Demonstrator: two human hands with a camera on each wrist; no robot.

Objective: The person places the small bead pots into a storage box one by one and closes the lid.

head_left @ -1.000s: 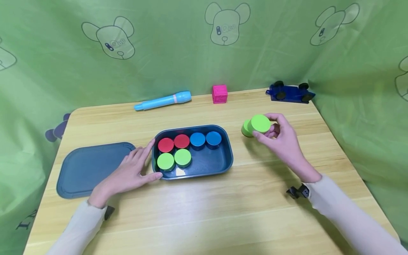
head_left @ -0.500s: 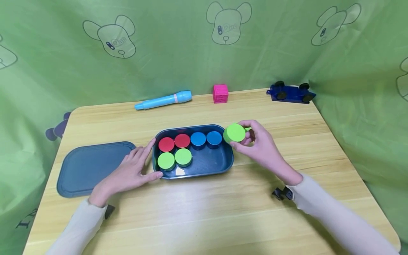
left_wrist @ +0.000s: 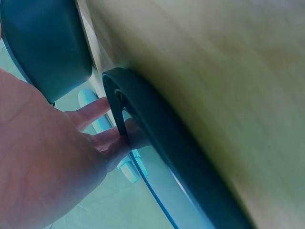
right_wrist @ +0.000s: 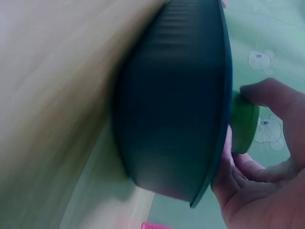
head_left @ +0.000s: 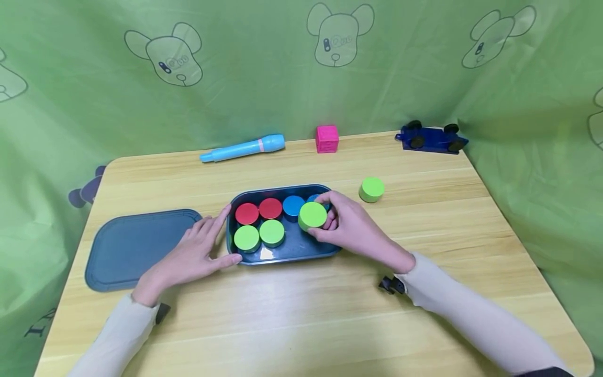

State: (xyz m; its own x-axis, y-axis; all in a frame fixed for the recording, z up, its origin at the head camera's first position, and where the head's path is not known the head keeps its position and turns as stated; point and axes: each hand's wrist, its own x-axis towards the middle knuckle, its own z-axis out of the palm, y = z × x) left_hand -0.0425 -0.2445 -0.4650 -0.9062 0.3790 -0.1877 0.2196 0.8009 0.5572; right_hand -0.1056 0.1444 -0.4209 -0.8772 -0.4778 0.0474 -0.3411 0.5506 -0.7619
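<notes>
My right hand [head_left: 350, 224] pinches a green cylinder [head_left: 312, 215] between thumb and fingers, over the right part of a dark blue box [head_left: 301, 255]. In the right wrist view this green cylinder [right_wrist: 244, 123] shows above the box's rim, partly hidden by it. Inside the box stand two red cylinders [head_left: 247, 213], two blue cylinders [head_left: 293, 206] and two green cylinders [head_left: 271, 232]. The right blue one is partly covered by my right hand. My left hand [head_left: 193, 254] rests with spread, fairly straight fingers at the box's left end, its thumb by the front left corner.
Another green cylinder [head_left: 371, 189] stands on the table right of the box. A flat dark blue lid [head_left: 141, 248] lies at the left. Along the back edge are a light blue toy microphone [head_left: 242, 148], a pink cube [head_left: 327, 139] and a dark blue toy car [head_left: 431, 139].
My right hand has carried the green cylinder leftward, from beside the other loose green one to over the box. My left hand has stayed in place at the box's left end.
</notes>
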